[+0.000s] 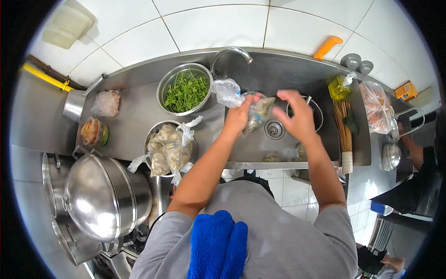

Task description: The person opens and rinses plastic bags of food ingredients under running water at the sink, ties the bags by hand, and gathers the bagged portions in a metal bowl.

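Observation:
Over the sink, my left hand [238, 116] is closed on the gathered neck of a clear plastic bag [258, 114] with pale contents. The bag's crumpled top [226, 92] sticks out to the left of that hand. Thin water runs from the curved faucet [237, 52] just behind the bag. My right hand [295, 114], slightly blurred, is raised to the right of the bag with its fingers apart and nothing in it. Below the bag lies the round drain [274, 129]. More small bags [278, 155] lie near the sink's front edge.
Left of the sink stand a bowl of greens [187, 90] and a pot of bagged pale food [169, 149]. Large steel pots [107, 195] are at the left. A soap bottle [339, 89] and stick brush [344, 135] are at the right, with another person's arm [412, 151] beyond.

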A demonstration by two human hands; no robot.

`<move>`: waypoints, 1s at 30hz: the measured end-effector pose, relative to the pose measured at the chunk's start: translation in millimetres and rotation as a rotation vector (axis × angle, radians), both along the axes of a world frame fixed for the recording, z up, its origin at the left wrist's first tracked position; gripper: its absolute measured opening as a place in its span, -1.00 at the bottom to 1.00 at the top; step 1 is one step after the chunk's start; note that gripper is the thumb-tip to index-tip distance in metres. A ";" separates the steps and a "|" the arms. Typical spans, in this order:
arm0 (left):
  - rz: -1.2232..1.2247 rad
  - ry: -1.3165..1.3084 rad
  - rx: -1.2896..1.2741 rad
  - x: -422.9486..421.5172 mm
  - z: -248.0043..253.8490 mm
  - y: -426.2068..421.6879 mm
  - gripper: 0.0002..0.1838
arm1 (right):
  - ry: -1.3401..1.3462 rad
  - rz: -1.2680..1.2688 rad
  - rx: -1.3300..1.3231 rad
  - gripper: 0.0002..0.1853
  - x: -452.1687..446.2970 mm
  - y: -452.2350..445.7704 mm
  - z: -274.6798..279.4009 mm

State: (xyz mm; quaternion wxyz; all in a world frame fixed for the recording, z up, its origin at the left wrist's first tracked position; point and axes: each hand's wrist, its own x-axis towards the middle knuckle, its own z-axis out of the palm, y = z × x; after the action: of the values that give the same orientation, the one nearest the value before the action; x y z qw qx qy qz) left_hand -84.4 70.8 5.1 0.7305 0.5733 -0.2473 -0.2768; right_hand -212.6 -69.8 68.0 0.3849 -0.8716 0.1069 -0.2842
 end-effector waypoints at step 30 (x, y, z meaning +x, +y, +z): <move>-0.023 -0.148 0.352 -2.0 -30.6 -5.3 -0.59 | 0.190 0.302 1.850 -0.23 -1.6 37.0 -117.4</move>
State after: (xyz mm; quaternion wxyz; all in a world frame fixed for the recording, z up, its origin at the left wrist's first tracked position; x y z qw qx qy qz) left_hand -86.4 65.6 -25.5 0.5956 0.7082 -0.2545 -0.2811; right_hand -214.2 -32.8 -49.4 0.9466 -0.2440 0.2070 0.0388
